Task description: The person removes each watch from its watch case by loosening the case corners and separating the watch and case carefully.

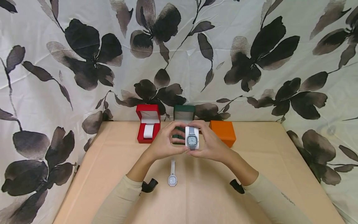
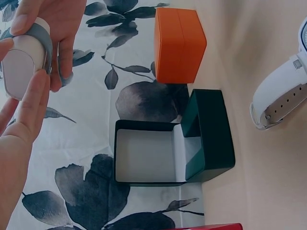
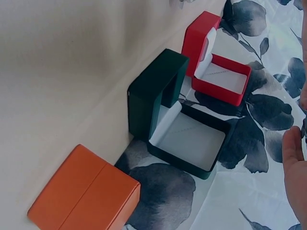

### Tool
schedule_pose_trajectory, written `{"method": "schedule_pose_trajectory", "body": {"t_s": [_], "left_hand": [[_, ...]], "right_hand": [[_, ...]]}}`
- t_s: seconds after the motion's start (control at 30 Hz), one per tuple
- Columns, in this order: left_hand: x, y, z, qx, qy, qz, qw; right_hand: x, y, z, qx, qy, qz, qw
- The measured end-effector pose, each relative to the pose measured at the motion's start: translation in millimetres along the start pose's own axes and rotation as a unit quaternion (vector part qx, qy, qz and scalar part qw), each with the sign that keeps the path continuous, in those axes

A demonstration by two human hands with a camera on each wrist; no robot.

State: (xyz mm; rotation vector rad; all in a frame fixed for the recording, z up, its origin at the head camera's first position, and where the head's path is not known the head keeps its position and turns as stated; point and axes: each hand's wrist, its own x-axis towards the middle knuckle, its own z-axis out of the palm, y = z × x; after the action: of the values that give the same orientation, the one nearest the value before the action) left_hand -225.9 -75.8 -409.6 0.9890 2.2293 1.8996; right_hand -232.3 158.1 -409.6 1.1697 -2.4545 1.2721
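While both hands, left hand (image 1: 163, 143) and right hand (image 1: 210, 143), pinched the grey-strapped square-faced watch on its white cushion (image 1: 192, 138), its strap ran twelve-to-six, with the open dark green box (image 1: 183, 116) just beyond at twelve o'clock.

The hands are covering most of the green box (image 1: 183, 115) in the head view. The frame edge is cutting off the white watch (image 2: 283, 91) in the left wrist view, and the right hand (image 3: 296, 167) in the right wrist view. The grey watch's (image 1: 191, 138) dial markings are staying too small to read.
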Motion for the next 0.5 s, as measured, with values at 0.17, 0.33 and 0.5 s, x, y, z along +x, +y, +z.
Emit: {"method": "schedule_pose_trajectory", "body": {"t_s": [0.17, 0.33, 0.5], "left_hand": [[-1.4, -0.2, 1.4, -0.003, 0.001, 0.001, 1.0000], [-2.6, -0.6, 2.6, -0.003, 0.001, 0.002, 1.0000], [-3.5, -1.5, 3.5, -0.002, 0.003, 0.000, 1.0000]], "right_hand": [[-0.9, 1.2, 0.8, -0.015, 0.004, -0.011, 1.000], [-1.7, 1.8, 2.4, -0.025, 0.002, -0.018, 1.000], [-2.9, 1.7, 3.4, -0.022, -0.003, -0.016, 1.000]]}}
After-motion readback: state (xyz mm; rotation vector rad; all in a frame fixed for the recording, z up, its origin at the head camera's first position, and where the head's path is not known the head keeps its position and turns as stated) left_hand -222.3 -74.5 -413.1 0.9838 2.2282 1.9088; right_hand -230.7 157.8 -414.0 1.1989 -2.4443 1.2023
